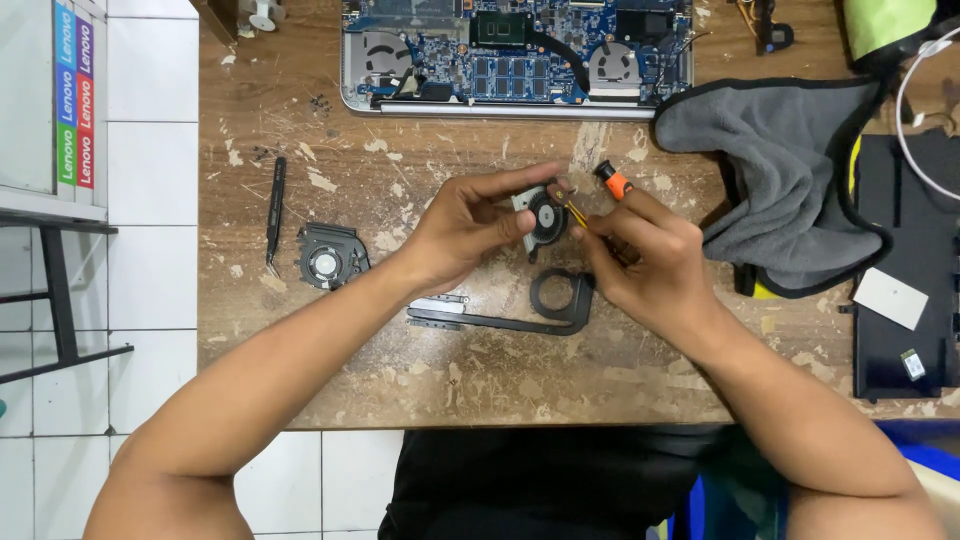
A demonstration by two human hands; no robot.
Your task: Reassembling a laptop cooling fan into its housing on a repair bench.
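Head view, looking down on the worn wooden table (330, 390): left hand (462, 228) curls around a small black fan (546, 216), held just above the tabletop. Right hand (645, 258) pinches an orange-handled screwdriver (600, 195), tip at the fan. Below them lies a black heat pipe (520, 312); the opened laptop (515, 52) holds its bare circuit board

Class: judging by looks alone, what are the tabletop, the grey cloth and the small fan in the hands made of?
Tabletop: brown wood or laminate, finish chipped into pale patches.
Grey cloth: soft, matte fabric, probably microfibre; it folds loosely and has a stitched edge.
Small fan: seemingly black plastic blades in a pale, possibly metal, housing.
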